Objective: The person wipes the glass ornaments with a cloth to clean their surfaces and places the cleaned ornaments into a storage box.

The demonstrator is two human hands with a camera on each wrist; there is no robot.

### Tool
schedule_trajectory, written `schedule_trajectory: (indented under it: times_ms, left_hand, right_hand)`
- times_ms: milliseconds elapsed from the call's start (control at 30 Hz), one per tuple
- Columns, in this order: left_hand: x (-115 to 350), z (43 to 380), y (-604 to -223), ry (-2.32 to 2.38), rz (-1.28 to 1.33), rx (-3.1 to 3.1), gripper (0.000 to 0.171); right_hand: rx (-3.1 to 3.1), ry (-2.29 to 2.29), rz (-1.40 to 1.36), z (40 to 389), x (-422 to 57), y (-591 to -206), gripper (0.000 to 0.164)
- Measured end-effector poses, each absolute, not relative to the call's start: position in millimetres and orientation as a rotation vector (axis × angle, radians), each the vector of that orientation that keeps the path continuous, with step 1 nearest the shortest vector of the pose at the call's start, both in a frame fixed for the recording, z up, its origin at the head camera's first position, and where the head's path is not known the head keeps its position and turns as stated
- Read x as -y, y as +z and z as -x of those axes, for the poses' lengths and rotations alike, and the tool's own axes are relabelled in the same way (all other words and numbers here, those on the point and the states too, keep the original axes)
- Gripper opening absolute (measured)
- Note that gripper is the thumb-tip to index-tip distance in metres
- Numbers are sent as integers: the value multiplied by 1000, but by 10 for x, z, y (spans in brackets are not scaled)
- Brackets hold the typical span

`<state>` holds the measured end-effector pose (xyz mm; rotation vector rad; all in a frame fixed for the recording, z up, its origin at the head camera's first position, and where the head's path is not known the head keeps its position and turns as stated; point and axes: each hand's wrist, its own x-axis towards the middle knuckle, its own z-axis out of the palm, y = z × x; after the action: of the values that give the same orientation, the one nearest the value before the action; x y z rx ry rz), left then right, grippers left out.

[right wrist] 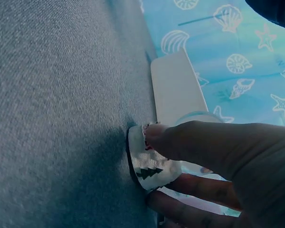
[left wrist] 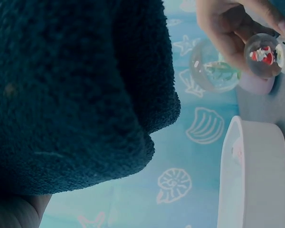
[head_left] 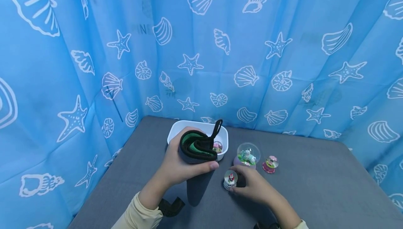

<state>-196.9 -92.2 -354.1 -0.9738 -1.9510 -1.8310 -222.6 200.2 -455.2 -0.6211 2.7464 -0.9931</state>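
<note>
My left hand (head_left: 179,164) grips a rolled-up cloth (head_left: 196,148), dark outside, green within, with a black edge and a hanging loop. In the left wrist view its thick fuzzy pile (left wrist: 76,95) fills much of the picture. Thumb and fingers of my right hand (head_left: 256,187) pinch a small snow globe (head_left: 231,177) with a red-and-white figure inside. Its white base (right wrist: 156,173), marked with dark green trees, stands on or just at the grey tabletop; I cannot tell which. Right behind that hand is a larger snow globe (head_left: 248,153) on a lilac base.
A white plastic tub (head_left: 173,132) stands at the back, partly hidden by the left hand and cloth, with a small pink globe (head_left: 217,147) in it. Another small globe with a pink base (head_left: 270,165) stands to the right. A blue shell-print curtain (head_left: 201,47) hangs behind the table.
</note>
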Motion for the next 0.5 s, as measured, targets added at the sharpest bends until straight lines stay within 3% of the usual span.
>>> schedule_trajectory:
  times_ms: [233,500]
  left_hand:
    - [923,1962,-3533,-1837,962,1953,65]
    - [924,1960,-3520,-1849,937,1972,66]
  right_hand:
    - [-2665,-1077,555,2244,-2016,-4569,53]
    - [-2615,-1080,503,2259,-2001,-4599,36]
